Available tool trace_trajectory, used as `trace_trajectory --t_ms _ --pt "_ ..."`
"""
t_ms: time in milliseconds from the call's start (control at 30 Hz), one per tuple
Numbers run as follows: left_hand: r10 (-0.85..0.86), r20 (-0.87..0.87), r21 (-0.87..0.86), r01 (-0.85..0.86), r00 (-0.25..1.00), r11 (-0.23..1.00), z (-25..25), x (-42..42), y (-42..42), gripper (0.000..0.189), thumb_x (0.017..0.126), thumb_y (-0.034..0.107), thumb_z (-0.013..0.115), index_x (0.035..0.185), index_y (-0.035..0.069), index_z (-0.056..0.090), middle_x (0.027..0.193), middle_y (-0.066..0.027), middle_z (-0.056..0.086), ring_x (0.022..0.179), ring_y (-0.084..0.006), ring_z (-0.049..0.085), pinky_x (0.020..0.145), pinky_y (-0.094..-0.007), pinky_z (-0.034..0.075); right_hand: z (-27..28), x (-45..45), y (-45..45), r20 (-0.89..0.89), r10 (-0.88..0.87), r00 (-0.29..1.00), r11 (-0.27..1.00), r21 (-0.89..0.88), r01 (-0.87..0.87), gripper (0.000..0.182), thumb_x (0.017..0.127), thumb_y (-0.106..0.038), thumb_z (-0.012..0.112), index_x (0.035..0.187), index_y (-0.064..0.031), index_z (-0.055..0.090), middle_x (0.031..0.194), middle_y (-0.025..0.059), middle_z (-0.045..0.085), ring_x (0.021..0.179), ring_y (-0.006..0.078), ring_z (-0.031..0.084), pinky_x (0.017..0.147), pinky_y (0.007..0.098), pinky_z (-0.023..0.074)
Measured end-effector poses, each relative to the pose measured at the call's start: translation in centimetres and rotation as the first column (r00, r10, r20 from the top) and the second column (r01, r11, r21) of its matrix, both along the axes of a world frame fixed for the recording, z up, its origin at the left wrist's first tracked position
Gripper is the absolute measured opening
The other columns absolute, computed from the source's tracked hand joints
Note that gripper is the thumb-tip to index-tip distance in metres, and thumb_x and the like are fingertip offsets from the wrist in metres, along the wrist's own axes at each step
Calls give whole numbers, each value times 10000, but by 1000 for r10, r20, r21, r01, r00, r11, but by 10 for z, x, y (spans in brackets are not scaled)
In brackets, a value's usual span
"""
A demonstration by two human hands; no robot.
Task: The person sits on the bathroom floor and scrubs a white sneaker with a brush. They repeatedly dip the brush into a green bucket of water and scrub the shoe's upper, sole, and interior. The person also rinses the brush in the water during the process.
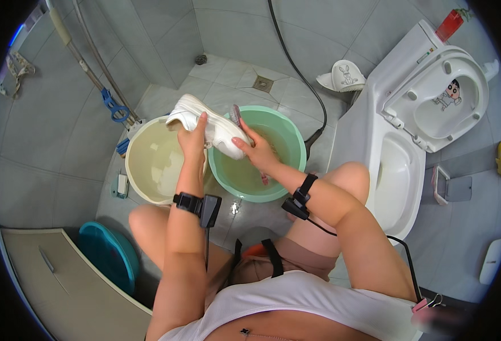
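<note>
A white sneaker [216,130] is held on its side above two basins. My left hand [193,135] grips it around the middle, thumb on the side of the shoe. At the toe end, my right hand [261,149] presses its thumb on the shoe. Its fingers also hold a scrub brush [235,115]; the brush's bristled end shows past the fingertips, and what looks like its pink handle comes out below the palm. Under the right hand stands a green basin [291,183] of cloudy water. A cream basin [137,181] with water is under the left hand.
A white toilet [397,187] with raised lid stands right. A black shower hose [295,66] hangs behind the green basin, near a floor drain [263,84]. Mop poles [92,76] lean left. Beside the cabinet [63,273] is a teal basin [109,255]; a soap dish [120,186] lies near the wall.
</note>
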State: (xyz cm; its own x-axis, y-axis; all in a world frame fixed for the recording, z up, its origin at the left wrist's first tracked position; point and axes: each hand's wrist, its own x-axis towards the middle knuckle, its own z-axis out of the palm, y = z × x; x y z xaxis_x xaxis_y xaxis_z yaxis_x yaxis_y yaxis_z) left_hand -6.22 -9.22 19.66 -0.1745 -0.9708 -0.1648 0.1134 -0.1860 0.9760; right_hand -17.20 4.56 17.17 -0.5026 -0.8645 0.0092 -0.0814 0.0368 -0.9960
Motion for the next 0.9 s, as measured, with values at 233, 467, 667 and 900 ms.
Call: trace_trajectory --t_ms 233,467,667,900 --pt "182 89 -111 -172 979 979 -32 16 -32 201 735 87 720 871 -38 641 815 -89 655 705 -177 611 644 -324 477 41 42 33 -456 113 883 972 235 -3 423 960 -214 470 1380 -252 437 773 184 599 609 293 558 616 362 439" --pt "164 252 -380 -59 954 923 -8 -8 -15 309 820 215 682 898 -82 650 764 -154 677 685 -201 631 662 -347 484 28 31 1 -474 173 864 968 245 -60 416 959 -250 461 1374 -251 438 750 221 591 616 376 565 583 427 433" --pt "243 32 -300 -222 970 928 -31 -13 -26 259 861 175 642 910 -80 651 826 -124 677 730 -182 618 685 -332 479 16 47 -11 -543 157 825 978 204 -52 446 956 -248 451 1398 -260 390 720 240 586 621 401 574 581 480 435" --pt "352 -182 48 -349 918 936 -33 1 -54 295 881 186 629 991 -88 630 900 -100 659 784 -170 599 710 -325 472 -10 56 -1 -647 86 758 996 27 -91 459 955 -231 445 1407 -258 373 696 225 588 599 405 575 541 477 430"
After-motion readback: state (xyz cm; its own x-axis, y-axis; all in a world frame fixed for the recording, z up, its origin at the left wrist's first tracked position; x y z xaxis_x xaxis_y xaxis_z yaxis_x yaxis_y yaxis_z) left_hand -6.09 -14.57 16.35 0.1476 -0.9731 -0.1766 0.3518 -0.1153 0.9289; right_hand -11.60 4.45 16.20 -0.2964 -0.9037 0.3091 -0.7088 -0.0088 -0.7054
